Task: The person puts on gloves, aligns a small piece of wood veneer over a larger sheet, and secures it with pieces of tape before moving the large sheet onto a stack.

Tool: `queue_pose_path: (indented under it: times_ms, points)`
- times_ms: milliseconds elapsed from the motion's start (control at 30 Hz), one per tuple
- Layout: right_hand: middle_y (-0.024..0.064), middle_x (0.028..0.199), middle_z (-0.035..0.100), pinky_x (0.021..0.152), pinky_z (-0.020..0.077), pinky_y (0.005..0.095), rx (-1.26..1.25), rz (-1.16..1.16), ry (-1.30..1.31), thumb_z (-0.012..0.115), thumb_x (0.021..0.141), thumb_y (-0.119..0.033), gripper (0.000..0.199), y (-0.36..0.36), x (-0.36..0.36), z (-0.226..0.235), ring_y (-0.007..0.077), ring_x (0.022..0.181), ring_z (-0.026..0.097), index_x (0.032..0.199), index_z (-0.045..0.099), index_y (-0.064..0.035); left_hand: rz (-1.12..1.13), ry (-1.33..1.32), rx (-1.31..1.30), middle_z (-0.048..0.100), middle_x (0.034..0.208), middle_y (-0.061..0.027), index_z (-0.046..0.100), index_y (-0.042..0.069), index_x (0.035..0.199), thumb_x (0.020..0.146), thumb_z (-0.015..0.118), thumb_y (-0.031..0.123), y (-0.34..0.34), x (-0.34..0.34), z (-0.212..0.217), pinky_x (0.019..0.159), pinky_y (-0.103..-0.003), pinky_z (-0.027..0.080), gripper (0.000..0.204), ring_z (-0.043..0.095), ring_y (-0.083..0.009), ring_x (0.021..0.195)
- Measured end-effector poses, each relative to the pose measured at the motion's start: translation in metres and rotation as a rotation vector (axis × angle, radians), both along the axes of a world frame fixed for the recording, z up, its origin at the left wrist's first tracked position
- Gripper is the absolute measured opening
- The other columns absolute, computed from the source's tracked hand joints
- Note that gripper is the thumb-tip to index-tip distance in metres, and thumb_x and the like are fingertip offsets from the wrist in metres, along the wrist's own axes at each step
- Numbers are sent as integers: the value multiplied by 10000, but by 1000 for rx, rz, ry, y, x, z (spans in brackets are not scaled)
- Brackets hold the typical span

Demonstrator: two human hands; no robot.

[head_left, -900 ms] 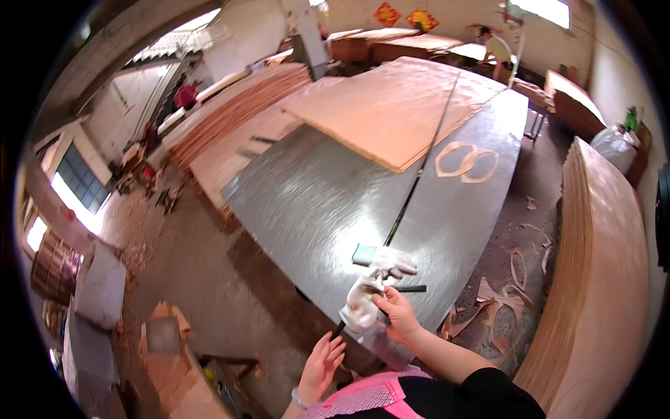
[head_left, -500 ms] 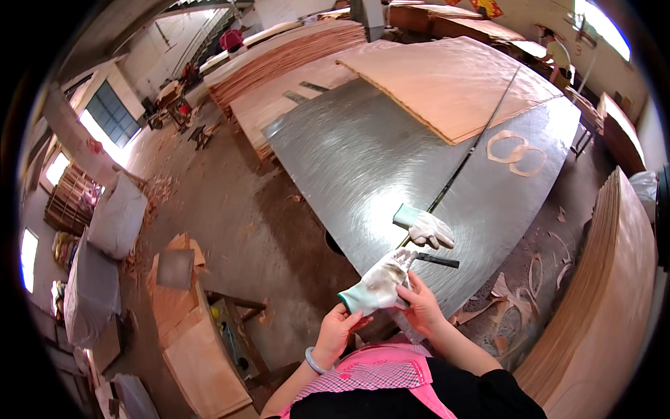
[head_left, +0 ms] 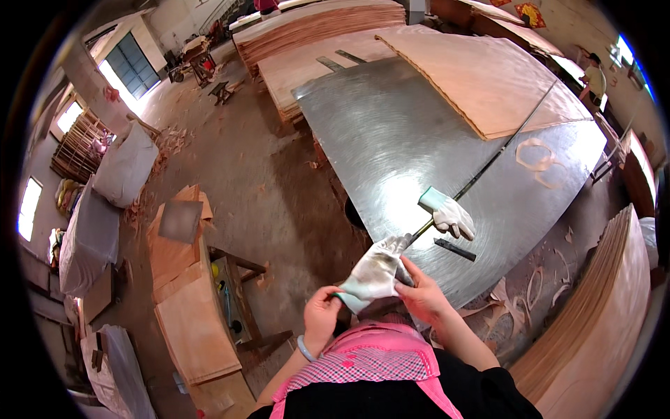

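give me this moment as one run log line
left hand: pinching pale green cuff of white glove | right hand: gripping glove's side | metal tabletop: second glove over long dark bar, short black strip

A hand could pass over the desk (head_left: 363, 126) along its bare grey metal left of the long rod (head_left: 481, 167). Ahead of the held glove (head_left: 373, 271), a loose glove (head_left: 452, 214) lying over the rod and a short black strip (head_left: 455, 250) stand in the way. Wood sheets (head_left: 488, 84) cover the far end; to the right, a veneer stack (head_left: 586, 314) stands beyond scrap-littered floor (head_left: 551, 250).
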State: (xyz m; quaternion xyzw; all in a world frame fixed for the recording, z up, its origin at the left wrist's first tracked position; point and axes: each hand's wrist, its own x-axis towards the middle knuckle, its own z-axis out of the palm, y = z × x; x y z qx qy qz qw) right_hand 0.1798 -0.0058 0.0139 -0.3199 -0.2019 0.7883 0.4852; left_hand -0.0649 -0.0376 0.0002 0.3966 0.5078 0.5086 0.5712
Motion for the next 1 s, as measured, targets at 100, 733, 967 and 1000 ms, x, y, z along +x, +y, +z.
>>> queue_pose_path:
  times_ms: [100, 733, 967, 1000]
  points:
    - [143, 1408, 504, 977, 471, 299, 130, -4, -417, 507, 969, 31, 629, -1, 17, -13, 182, 1184, 564, 1544, 274, -72, 235, 79, 127, 635, 1061, -50, 617, 25, 1040, 945, 509, -65, 0, -12, 14, 890, -250, 462, 170, 581, -109, 1011]
    - [40, 702, 653, 601, 486, 263, -591, 580, -902, 677, 908, -354, 332, -245, 105, -31, 106, 634, 619, 854, 666, -26, -756, 805, -725, 709, 1031, -139, 660, 47, 1135, 886, 647, 221, -108, -130, -5, 860, -322, 501, 304, 674, -257, 942]
    - [171, 1051, 707, 871, 505, 402, -141, 732, -642, 639, 914, -376, 369, -310, 99, -43, 184, 1051, 635, 1055, 690, -40, -789, 773, -824, 704, 1050, -144, 656, 55, 1152, 897, 623, 231, -142, -155, -3, 876, -323, 495, 311, 669, -262, 964]
    - [171, 1054, 706, 873, 505, 401, -142, 689, -628, 637, 915, -379, 371, -313, 97, -42, 186, 1052, 635, 1057, 690, -40, -778, 760, -837, 703, 1053, -145, 655, 56, 1154, 899, 620, 233, -150, -158, -2, 878, -323, 494, 312, 668, -262, 967]
